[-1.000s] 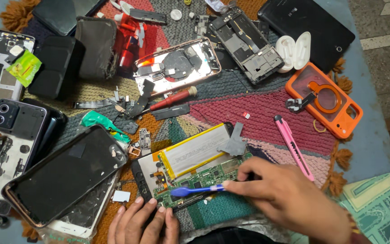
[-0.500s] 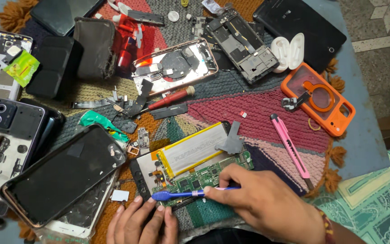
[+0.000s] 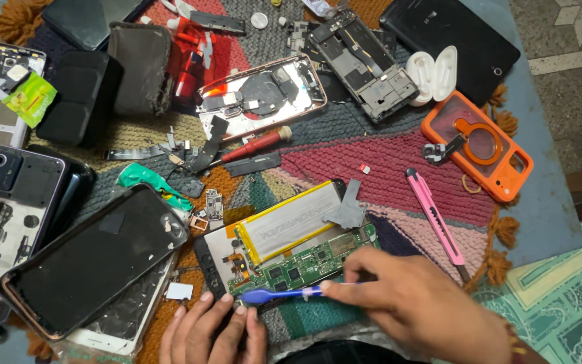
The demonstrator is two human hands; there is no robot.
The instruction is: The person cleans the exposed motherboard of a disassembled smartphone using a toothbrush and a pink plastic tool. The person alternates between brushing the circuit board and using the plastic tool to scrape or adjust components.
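Your right hand (image 3: 419,307) pinches the blue brush (image 3: 284,293) so its head meets the green board of the opened phone (image 3: 284,246) just beyond your fingertips, while your left hand (image 3: 213,334) presses flat-fingered to steady it, the brush now further left than before

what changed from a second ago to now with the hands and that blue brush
The right hand has drawn the blue brush a little leftward along the lower edge of the opened phone, its head now near the left hand's fingertips. Nothing was picked up or let go. The left hand, pink cutter and orange case stayed put.
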